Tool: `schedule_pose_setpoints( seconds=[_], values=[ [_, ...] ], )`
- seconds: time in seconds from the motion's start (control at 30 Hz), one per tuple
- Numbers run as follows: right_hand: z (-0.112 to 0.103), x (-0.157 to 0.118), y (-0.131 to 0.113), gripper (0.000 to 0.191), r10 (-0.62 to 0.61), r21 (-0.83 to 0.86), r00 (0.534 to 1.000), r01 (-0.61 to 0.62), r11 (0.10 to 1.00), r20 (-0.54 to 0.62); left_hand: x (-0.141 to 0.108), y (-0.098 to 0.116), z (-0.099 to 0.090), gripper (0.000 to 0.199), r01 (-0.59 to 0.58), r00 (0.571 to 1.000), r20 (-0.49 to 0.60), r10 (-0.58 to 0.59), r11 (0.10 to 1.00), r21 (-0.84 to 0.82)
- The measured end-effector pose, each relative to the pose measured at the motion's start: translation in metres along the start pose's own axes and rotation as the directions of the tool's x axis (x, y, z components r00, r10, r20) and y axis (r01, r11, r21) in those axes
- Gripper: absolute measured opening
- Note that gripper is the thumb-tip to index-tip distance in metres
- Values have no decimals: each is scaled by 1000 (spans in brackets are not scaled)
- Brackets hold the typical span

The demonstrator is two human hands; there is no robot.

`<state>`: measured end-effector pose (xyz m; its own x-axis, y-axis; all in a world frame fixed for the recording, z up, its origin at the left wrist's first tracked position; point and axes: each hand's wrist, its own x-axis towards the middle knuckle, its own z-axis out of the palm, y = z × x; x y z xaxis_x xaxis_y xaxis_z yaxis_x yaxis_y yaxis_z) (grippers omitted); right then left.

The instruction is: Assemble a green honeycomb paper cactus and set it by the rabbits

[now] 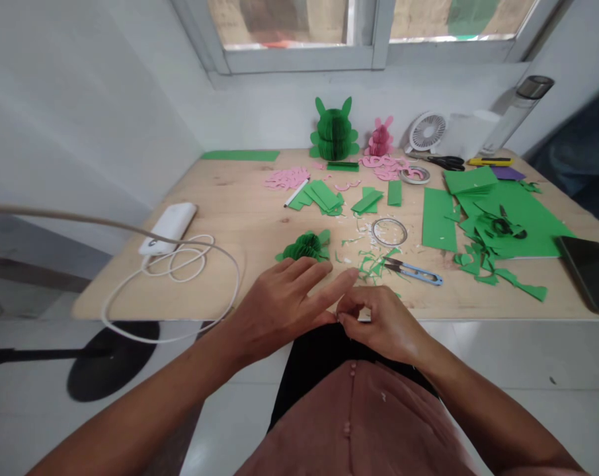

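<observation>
Head view: A person's left hand (284, 297) and right hand (383, 320) come together at the near edge of a light wooden table (220, 205). The left fingers are stretched out and released; the right thumb and forefinger are pinched against the left thumb tip, and I cannot tell whether they grasp something tiny. A green honeycomb paper figure (302, 246) sits just beyond the left hand, partly hidden by it.

Plain wood stretches leftward from there to a white power bank (173, 221) near the left edge; its cable (155, 342) loops over the near edge. To the right, thread snips (413, 271), green scraps (371, 264) and a tape roll (389, 244) lie close by. A phone (590, 272) reaches the near edge at far right. Along the far edge stand green and pink paper rabbits (334, 129) and a fan (427, 132). The power bank's small dark mark is too small to read.
</observation>
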<state>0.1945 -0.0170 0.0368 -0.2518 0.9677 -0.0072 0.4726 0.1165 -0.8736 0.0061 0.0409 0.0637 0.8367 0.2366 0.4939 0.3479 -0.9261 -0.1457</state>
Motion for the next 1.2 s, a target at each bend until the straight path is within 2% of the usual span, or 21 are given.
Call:
schedule_pose_setpoints(
  seconds=[0.17, 0.3, 0.37, 0.43, 0.5, 0.6, 0.73, 0.83, 0.9, 1.0, 1.2],
  values=[
    [0, 1, 4, 9, 67, 204, 997, -70, 976, 26, -10, -2, 7, 60, 46, 996, -74, -51, 996, -70],
    [5, 2, 11, 7, 125, 427, 989, -149, 892, 84, -16, 0, 11, 63, 102, 977, -176, -118, 990, -95],
    [8, 2, 13, 8, 138, 482, 988, -154, 863, 69, -16, 3, 12, 60, 140, 969, -185, -164, 981, -135],
    [10, 0, 13, 9, 142, 469, 990, -130, 874, 12, -16, 8, 11, 51, 227, 951, -159, -266, 947, -226],
    [10, -4, 11, 10, 128, 405, 988, -85, 910, -82, -15, 13, 10, 36, 358, 906, -92, -413, 864, -354],
    [9, -10, 6, 10, 50, 299, 978, 13, 954, -205, -17, 23, 12, 18, 507, 807, 52, -588, 644, -574],
    [9, -14, 1, 10, -81, 183, 964, 129, 975, -252, -19, 36, 19, 16, 558, 675, 197, -711, 318, -766],
    [10, -15, 0, 11, -138, 105, 949, 174, 979, -283, -20, 42, 23, 17, 556, 620, 231, -750, 211, -804],
    [11, -15, 1, 11, -166, 78, 946, 194, 978, -280, -20, 44, 24, 17, 560, 606, 230, -761, 203, -803],
    [11, -16, 1, 12, -185, 79, 950, 210, 974, -250, -21, 44, 24, 15, 582, 603, 218, -768, 236, -778],
    [9, -16, -1, 17, -139, 146, 966, 173, 974, -217, -23, 41, 24, 15, 614, 605, 226, -763, 268, -742]
  ],
)
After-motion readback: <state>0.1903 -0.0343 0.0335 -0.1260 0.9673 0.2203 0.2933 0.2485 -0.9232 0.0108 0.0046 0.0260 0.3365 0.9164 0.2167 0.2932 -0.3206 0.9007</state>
